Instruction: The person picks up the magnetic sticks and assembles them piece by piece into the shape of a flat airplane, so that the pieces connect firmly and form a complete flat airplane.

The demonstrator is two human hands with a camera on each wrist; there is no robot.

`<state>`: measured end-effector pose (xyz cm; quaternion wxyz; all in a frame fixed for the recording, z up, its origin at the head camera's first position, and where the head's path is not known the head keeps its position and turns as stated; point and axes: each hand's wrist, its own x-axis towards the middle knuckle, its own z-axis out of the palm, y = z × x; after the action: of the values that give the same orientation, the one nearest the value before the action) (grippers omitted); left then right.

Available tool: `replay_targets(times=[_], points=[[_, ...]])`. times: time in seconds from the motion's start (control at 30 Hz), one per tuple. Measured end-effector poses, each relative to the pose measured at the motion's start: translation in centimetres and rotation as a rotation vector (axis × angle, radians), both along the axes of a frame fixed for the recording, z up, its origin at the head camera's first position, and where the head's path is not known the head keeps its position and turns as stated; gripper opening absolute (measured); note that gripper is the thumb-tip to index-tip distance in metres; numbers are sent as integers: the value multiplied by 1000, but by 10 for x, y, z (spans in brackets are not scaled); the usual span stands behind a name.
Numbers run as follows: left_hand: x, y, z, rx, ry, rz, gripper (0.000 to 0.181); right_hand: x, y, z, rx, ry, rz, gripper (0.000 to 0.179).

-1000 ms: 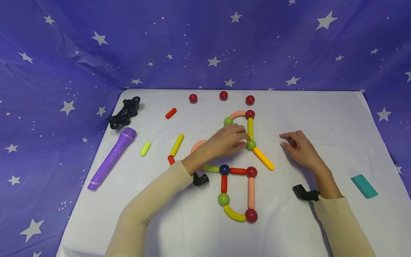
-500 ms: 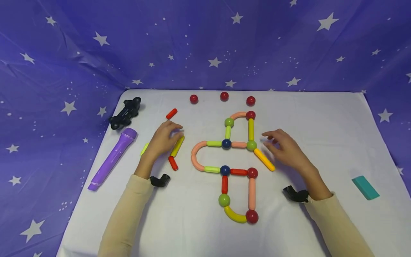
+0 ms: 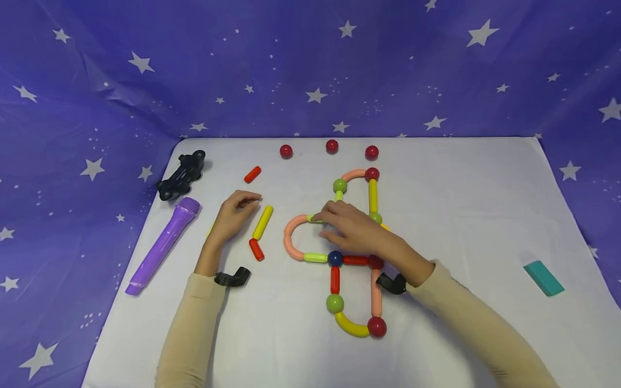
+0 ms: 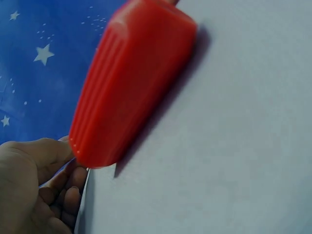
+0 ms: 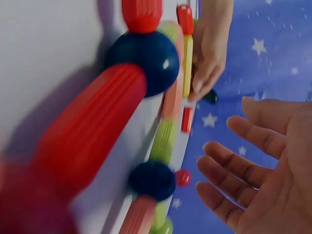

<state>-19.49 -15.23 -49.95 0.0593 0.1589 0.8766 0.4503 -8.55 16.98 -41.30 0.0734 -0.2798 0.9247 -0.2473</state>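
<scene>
A flat figure of sticks and balls lies mid-table: a lower loop with a red stick (image 3: 335,280), a green ball (image 3: 335,303) and a curved yellow stick (image 3: 350,326), plus a curved pink stick (image 3: 292,237) to the left. Over its upper part hovers my right hand (image 3: 354,229), which hides some pieces; in the right wrist view its fingers are spread and hold nothing, near a dark blue ball (image 5: 152,181). My left hand (image 3: 234,218) is beside a yellow stick (image 3: 263,222) joined to a short red stick (image 3: 256,250), fingers loosely bent and apart from both.
Three red balls (image 3: 332,146) line the table's back edge, with a loose red stick (image 3: 253,174) nearby. To the left lie a black game controller (image 3: 182,175) and a purple toy microphone (image 3: 164,245). A teal block (image 3: 544,278) lies far right.
My left hand has left the figure for the yellow stick at the left, then shifted slightly left off it. My right hand has come left from beside the figure to above it.
</scene>
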Motion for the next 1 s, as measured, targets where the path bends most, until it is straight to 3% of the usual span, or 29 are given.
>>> replay_targets(times=[0.2,0.6,0.83,1.0], points=[[2,-4,-5,56,51,29,22,-15,-36,1,76,-30,135,38],[3,-9,-7,65,69,54,22,-53,-91,-3,202,-57,255,37],[4,-5,-6,75,90,12,22,-63,-109,-5,329,-119,329,40],[3,0,-7,8,121,-52,22,-63,-113,-8,396,-131,337,36]])
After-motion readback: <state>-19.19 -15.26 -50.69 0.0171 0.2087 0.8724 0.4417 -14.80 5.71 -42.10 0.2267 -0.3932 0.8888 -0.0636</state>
